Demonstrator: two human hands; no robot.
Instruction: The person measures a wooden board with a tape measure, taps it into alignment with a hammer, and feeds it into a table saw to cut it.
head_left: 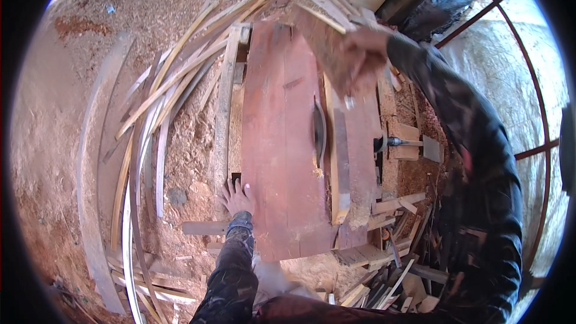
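Sawdust-strewn ground [51, 132], reddish plank table [267, 144], left hand [238, 197] spread at its edge, right hand [367, 54] gripping blurred board [326, 48]

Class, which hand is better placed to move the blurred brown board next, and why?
Probably the right hand: it seems to grip the brown board, though blurred. The left hand lies spread at the reddish tabletop's left edge.
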